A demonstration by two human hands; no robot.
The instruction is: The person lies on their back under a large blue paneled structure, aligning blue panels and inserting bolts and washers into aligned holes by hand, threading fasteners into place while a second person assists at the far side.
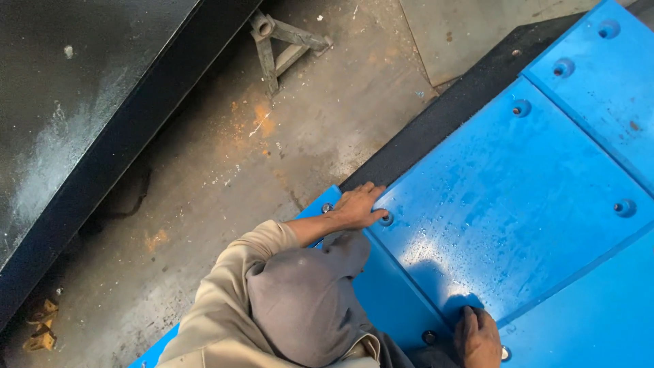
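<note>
Blue panel (518,204): a large flat plate speckled with droplets, lying under both hands and reaching away ahead of and to the right of them
Left hand (359,206): flat on the near left corner of the blue panel, fingers loosely spread and gripping nothing — fingertips touching a recessed bolt hole (386,219)
Right hand (479,335): pressed palm-down on the panel's near edge, fingers together and bent slightly, nothing held in it
Bolt (429,336): a dark bolt head set in the blue surface just to the left of the right hand
Other bolt holes: several round recesses along the panel's far edges, well apart from both hands
Knee (306,300): grey trouser leg between the two hands, resting on a lower blue panel (395,293)
Black edge (449,112): dark strip bordering the blue panel, just beyond the left hand
Floor (225,170): stained concrete to the left of the left hand — a metal bracket (279,41) lies on it, far ahead
</note>
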